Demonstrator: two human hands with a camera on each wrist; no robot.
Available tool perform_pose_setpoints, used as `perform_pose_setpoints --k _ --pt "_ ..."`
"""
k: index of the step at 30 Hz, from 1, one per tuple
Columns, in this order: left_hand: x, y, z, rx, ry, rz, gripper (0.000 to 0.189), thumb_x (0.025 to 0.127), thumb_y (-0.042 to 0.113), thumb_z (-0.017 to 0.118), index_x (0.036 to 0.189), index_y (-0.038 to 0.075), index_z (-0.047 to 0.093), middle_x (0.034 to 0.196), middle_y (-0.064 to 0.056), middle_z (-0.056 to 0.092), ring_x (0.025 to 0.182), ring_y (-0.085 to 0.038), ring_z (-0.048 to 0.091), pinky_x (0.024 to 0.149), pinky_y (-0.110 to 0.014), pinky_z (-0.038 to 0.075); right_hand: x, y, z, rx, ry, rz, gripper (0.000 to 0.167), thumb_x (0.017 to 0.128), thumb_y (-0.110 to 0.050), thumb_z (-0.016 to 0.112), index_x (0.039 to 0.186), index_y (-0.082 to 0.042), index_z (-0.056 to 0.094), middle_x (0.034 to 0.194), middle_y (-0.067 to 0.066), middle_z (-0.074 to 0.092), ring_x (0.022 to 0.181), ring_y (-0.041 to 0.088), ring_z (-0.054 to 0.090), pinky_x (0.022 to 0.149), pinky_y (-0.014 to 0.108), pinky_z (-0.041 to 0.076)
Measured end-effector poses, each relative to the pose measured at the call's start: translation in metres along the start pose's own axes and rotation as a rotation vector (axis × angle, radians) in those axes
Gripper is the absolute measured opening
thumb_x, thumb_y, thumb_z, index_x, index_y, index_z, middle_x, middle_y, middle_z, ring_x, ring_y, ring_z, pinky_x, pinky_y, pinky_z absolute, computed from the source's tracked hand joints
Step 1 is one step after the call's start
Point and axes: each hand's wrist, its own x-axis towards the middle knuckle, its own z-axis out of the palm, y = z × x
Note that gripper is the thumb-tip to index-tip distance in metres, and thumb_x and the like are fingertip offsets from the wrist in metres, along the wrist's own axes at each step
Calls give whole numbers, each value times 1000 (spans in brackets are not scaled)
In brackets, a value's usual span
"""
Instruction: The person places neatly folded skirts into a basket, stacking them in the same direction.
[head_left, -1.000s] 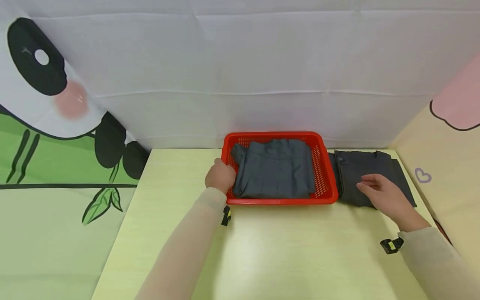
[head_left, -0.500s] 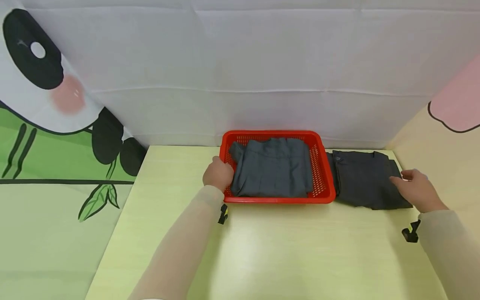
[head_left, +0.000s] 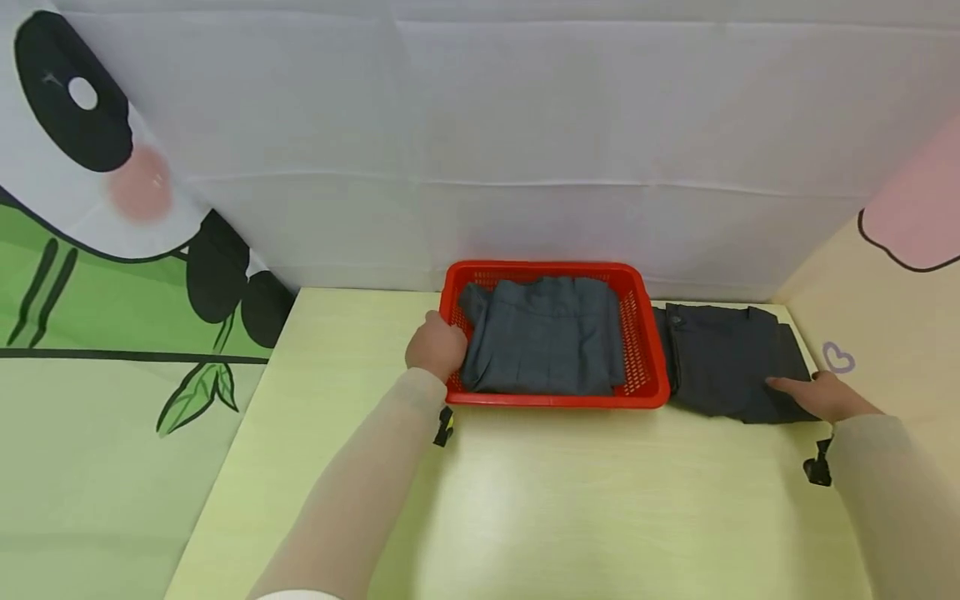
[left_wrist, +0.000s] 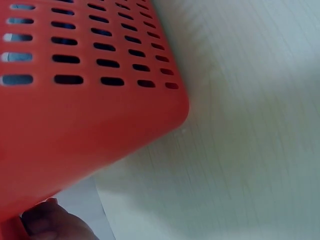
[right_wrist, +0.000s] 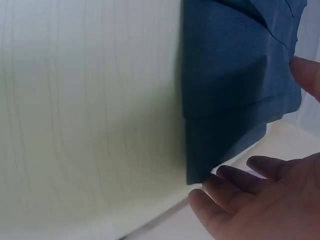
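Observation:
On the left side of a red plastic basket (head_left: 555, 402), my left hand (head_left: 436, 345) grips the rim. The left wrist view shows the basket's slotted wall (left_wrist: 90, 110) and part of the gripping fingers (left_wrist: 52, 222). Inside the basket lies a folded grey-blue garment (head_left: 551, 337). To the right of it, folded dark trousers (head_left: 731, 358) with a button lie flat on the table. My right hand (head_left: 828, 396) is at their right edge, thumb above the cloth. In the right wrist view its fingers (right_wrist: 225, 195) are spread and slightly bent beside the trousers' edge.
The pale wooden table (head_left: 570, 500) runs back to a white cloth wall (head_left: 540, 150). A cream side panel (head_left: 900, 350) stands close to the right hand. A green printed sheet (head_left: 112, 458) lies beyond the table's left edge.
My right hand has moved right from above the dark trousers, then down to their right edge. My left hand keeps its hold on the basket rim.

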Motion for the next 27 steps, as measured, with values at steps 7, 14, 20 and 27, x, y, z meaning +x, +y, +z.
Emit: perform_pose_setpoints --k 7,14,20,27 --pt "4 -3 -2 0 1 -14 40 101 28 51 126 -2 50 101 -17 66 83 -31 66 80 -47 59 17 3 18 16 83 28 129 93 -75 50 142 34 1 143 57 11 128 72 27 102 72 38" --pt "2 -1 -3 6 -11 -26 40 102 28 51 127 -2 48 103 -17 66 86 -32 66 81 -46 58 31 -3 42 122 303 38 114 88 -45 75 146 29 9 143 53 23 129 68 32 106 70 36" --pt "3 -2 -1 -10 -18 -33 39 101 27 51 127 -2 49 102 -16 66 85 -31 66 80 -46 58 32 -5 43 134 242 69 117 87 -51 74 144 31 14 142 52 26 127 67 35 104 68 39" --pt "4 -1 1 -13 -6 -22 38 101 28 51 125 -2 50 102 -16 66 85 -31 65 80 -46 58 28 -5 35 67 158 51 108 88 -49 70 139 34 23 139 54 28 125 67 38 104 67 41"
